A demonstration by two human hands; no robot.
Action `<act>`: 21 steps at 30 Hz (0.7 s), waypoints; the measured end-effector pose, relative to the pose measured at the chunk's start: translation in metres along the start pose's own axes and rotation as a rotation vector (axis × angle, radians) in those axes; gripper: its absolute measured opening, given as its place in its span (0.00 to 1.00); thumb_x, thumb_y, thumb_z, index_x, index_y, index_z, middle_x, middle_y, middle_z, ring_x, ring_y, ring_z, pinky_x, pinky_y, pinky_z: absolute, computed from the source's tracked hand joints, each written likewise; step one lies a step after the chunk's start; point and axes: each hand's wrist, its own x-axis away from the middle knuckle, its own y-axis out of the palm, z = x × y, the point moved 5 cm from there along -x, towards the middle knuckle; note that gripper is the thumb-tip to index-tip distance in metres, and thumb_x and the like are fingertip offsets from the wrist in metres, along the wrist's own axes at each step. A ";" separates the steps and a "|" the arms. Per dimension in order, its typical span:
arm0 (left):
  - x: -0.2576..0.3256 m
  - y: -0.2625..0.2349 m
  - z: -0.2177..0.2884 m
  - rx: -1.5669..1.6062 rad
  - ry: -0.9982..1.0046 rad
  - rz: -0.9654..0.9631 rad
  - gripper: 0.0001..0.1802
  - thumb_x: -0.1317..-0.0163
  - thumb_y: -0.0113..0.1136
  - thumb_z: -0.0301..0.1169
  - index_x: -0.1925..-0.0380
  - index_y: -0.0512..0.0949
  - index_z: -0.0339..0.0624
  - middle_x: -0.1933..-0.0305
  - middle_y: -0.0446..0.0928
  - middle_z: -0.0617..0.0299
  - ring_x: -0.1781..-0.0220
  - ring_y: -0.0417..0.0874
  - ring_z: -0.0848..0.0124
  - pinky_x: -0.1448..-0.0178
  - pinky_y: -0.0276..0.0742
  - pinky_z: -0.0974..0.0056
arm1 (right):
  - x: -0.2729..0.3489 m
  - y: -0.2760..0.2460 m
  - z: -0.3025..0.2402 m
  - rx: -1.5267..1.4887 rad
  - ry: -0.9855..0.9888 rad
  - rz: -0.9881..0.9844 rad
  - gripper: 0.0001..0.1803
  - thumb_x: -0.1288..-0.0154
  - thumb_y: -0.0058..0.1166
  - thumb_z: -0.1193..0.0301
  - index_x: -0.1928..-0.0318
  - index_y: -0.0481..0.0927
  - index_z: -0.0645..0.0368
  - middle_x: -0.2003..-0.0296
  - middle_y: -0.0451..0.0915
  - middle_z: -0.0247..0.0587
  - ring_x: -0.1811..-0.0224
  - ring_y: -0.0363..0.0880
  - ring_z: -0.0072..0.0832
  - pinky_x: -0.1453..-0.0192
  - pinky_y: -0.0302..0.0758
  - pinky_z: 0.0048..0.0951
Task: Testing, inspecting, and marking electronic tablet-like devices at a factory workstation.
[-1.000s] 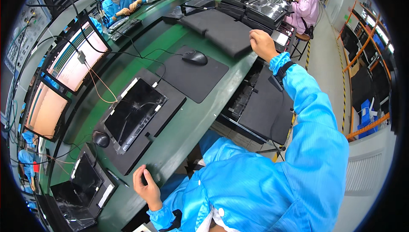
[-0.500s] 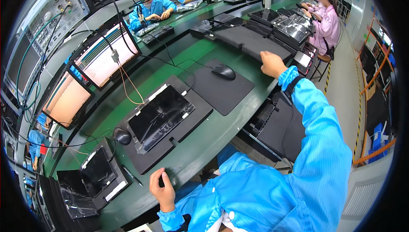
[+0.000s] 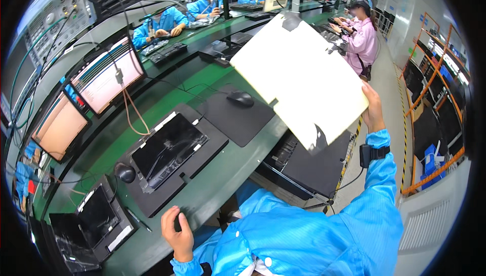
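Observation:
My right hand (image 3: 373, 108) is raised on the right and grips the edge of a large, flat cream-white board (image 3: 306, 76). The board is tilted in the air, with dark patches at its upper and lower corners. My left hand (image 3: 177, 234) hovers by the near table edge, fingers loosely curled, thumb apart, nothing visible in it. Ahead of it a black screen panel (image 3: 169, 144) with white tabs lies on a black foam board (image 3: 210, 149), a thin copper-coloured cable running to it. A pen (image 3: 138, 220) lies nearby, next to a smaller screen panel (image 3: 98, 215) on the left.
A black mouse (image 3: 240, 99) sits on a mouse pad (image 3: 248, 124); another mouse (image 3: 125, 172) is left of the foam board. Two lit monitors (image 3: 109, 76) stand at the back left. A black-topped cart (image 3: 316, 167) is beside the table. A person in pink (image 3: 362, 43) works farther along.
My right hand has taken hold of the cream-white board and lifted it into view at the right. My left hand stays near the table edge. The whole view has shifted slightly.

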 end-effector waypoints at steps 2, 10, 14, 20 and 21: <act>-0.005 -0.002 0.020 -0.079 0.174 -0.112 0.12 0.40 0.66 0.19 0.56 0.83 0.35 0.51 0.84 0.48 0.46 0.85 0.49 0.40 0.80 0.52 | 0.015 0.014 0.017 -0.063 0.079 -0.022 0.23 0.25 0.56 0.70 0.35 0.76 0.71 0.45 0.85 0.47 0.46 0.86 0.29 0.39 0.81 0.30; -0.056 -0.027 0.043 -0.206 0.323 -0.184 0.71 0.58 0.87 0.41 0.19 0.48 0.40 0.18 0.51 0.40 0.17 0.55 0.42 0.18 0.57 0.46 | 0.047 0.175 0.068 0.037 0.342 -0.669 0.24 0.34 0.62 0.68 0.41 0.81 0.71 0.55 0.88 0.43 0.57 0.88 0.26 0.49 0.83 0.26; -0.066 -0.036 0.037 -0.122 0.202 -0.229 0.80 0.61 0.89 0.46 0.18 0.39 0.41 0.15 0.40 0.39 0.14 0.46 0.42 0.16 0.53 0.47 | 0.054 0.243 0.069 0.080 0.333 -0.878 0.26 0.40 0.66 0.65 0.45 0.84 0.70 0.59 0.88 0.42 0.58 0.87 0.25 0.51 0.81 0.24; -0.063 -0.067 0.027 0.088 0.072 0.177 0.37 0.48 0.82 0.31 0.38 0.77 0.37 0.45 0.81 0.50 0.46 0.84 0.56 0.41 0.80 0.59 | 0.070 0.286 0.066 0.190 0.239 -1.007 0.28 0.48 0.70 0.60 0.51 0.87 0.69 0.58 0.88 0.42 0.55 0.85 0.26 0.47 0.78 0.24; -0.063 -0.075 0.025 0.124 0.064 0.245 0.37 0.48 0.82 0.31 0.38 0.77 0.37 0.45 0.81 0.50 0.46 0.84 0.56 0.41 0.80 0.59 | 0.073 0.291 0.068 0.202 0.260 -1.026 0.28 0.48 0.70 0.60 0.51 0.87 0.69 0.58 0.88 0.42 0.55 0.85 0.26 0.47 0.78 0.24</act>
